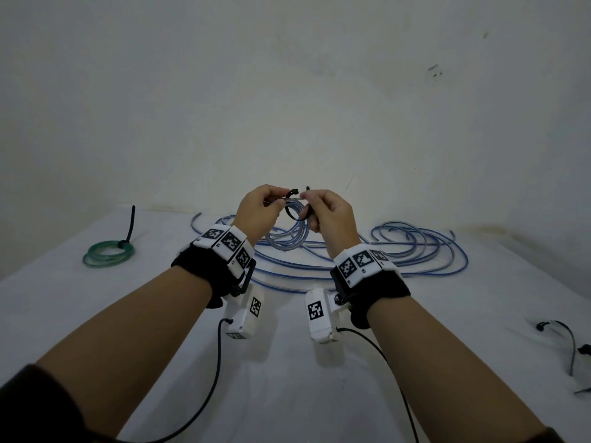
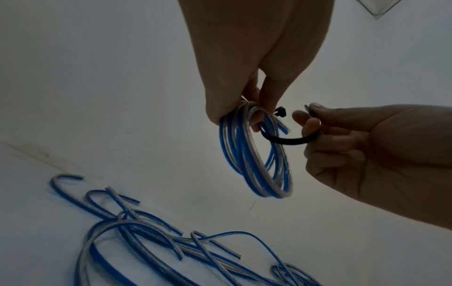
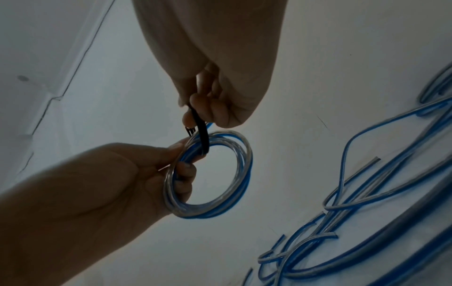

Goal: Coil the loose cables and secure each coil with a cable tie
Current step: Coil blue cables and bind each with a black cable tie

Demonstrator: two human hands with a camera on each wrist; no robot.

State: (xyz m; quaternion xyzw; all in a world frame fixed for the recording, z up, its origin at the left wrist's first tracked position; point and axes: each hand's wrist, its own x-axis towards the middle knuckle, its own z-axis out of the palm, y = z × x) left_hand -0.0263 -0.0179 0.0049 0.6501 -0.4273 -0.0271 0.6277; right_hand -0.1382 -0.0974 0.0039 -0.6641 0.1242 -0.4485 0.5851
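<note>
Nearest the person, both hands were raised above the white surface (image 1: 287, 362). The left hand (image 1: 259, 212) pinched the blue-and-clear coil (image 2: 257, 154) at its top between thumb and curled fingers (image 3: 186, 174), so the loops hung free below the grip. The right hand (image 1: 332, 219) had its fingers (image 2: 310, 125) curled on the tail of a black cable tie (image 2: 288, 140), which ran in an open arc through the coil; its head (image 2: 353, 111) stood just beside the left thumb, with the tail tip still apart from it. The likeliest failure, judging from this, was a missed feed: the head seemed only lightly steadied, so it could twist away as the tip came in. A loosened left pinch would let the springy loops fan out, and one turn, or the short cut end near the head, might end up outside the band. Farther off lay the loose blue cables (image 1: 399, 251) in a tangle on the surface, which could snag a lowered coil. At the far left rested a green coil (image 1: 108, 254), already tied.
</note>
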